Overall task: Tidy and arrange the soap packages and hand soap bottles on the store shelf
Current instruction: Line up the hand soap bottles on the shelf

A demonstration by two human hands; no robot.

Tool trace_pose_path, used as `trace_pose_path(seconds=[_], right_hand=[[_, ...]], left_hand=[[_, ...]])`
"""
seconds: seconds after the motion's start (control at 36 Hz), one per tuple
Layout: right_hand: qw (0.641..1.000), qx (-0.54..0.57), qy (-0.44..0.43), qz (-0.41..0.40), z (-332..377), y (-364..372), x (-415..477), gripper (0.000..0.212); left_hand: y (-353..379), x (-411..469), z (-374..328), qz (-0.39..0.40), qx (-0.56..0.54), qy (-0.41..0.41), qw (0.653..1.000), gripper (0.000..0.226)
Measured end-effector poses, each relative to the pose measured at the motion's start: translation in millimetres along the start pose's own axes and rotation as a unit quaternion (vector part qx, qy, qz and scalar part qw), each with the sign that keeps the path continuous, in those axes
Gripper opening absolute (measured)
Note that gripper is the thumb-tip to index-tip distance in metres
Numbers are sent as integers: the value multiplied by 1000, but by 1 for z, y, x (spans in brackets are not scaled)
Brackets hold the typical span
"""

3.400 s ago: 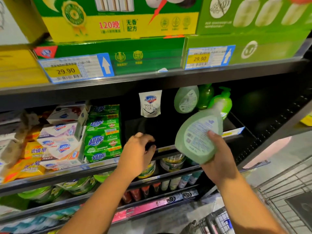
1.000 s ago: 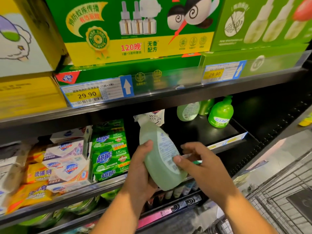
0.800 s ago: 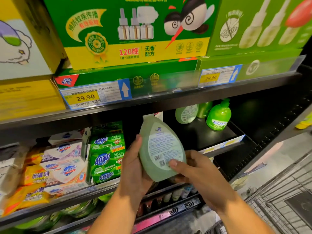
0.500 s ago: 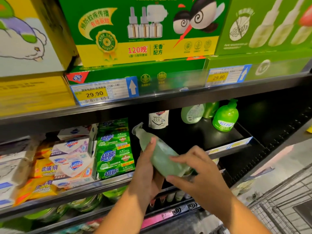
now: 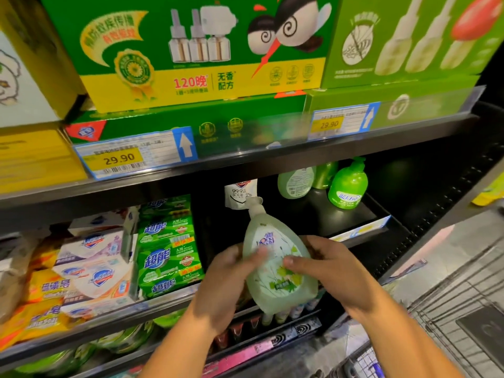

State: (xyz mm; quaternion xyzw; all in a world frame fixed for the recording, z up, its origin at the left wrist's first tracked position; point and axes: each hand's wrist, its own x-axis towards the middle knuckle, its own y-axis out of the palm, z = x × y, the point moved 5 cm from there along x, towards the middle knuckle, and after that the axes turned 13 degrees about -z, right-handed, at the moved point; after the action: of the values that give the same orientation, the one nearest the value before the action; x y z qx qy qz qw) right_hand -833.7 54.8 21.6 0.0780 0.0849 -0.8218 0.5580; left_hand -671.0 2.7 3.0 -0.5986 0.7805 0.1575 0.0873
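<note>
Two hands are doing the work here: your left hand [image 5: 223,279] is wrapping round the left side of the bottle [image 5: 281,290] with the thumb across the front, and your right hand [image 5: 335,268] is cupping the other side, thumb lying on the label. It's a bit blurry, but both are clearly gripping it. You're holding the bottle in the air in front of the shelf [image 5: 308,216], tilted, label facing you, pump [image 5: 255,204] pointing up and away.

Handling-wise, I'm guessing it's looking nearly full, so it's going to feel heavy for its size. The plastic is probably smooth and a bit squishy, so avoid squeezing the belly. Try taking it low around the wide body, or with one palm under the base, and don't go lifting by the pump since those can twist.

Just past your left hand, the green packs [image 5: 169,246] are sitting stacked, with white packs [image 5: 92,257] further left. Deeper in, a pouch [image 5: 240,190] is leaning at the back, and off to the right a pale bottle [image 5: 294,184] and a green pump bottle [image 5: 347,184] are standing upright.
</note>
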Motion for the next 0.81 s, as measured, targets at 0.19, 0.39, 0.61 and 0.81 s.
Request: trace_pose_path(seconds=[0.19, 0.39, 0.61, 0.81], right_hand=[[988, -122, -87, 25, -1, -16, 2, 60], [902, -179, -388, -63, 11, -21, -10, 59], [932, -125, -334, -59, 10, -28, -11, 66], [992, -31, -108, 53, -5, -29, -10, 75]], left_hand=[[-4, 4, -11, 24, 98, 133, 986, 67], [-6, -6, -19, 25, 135, 372, 918, 57], [-1, -15, -25, 13, 195, 424, 885, 69], [6, -15, -30, 16, 187, 233, 954, 61]])
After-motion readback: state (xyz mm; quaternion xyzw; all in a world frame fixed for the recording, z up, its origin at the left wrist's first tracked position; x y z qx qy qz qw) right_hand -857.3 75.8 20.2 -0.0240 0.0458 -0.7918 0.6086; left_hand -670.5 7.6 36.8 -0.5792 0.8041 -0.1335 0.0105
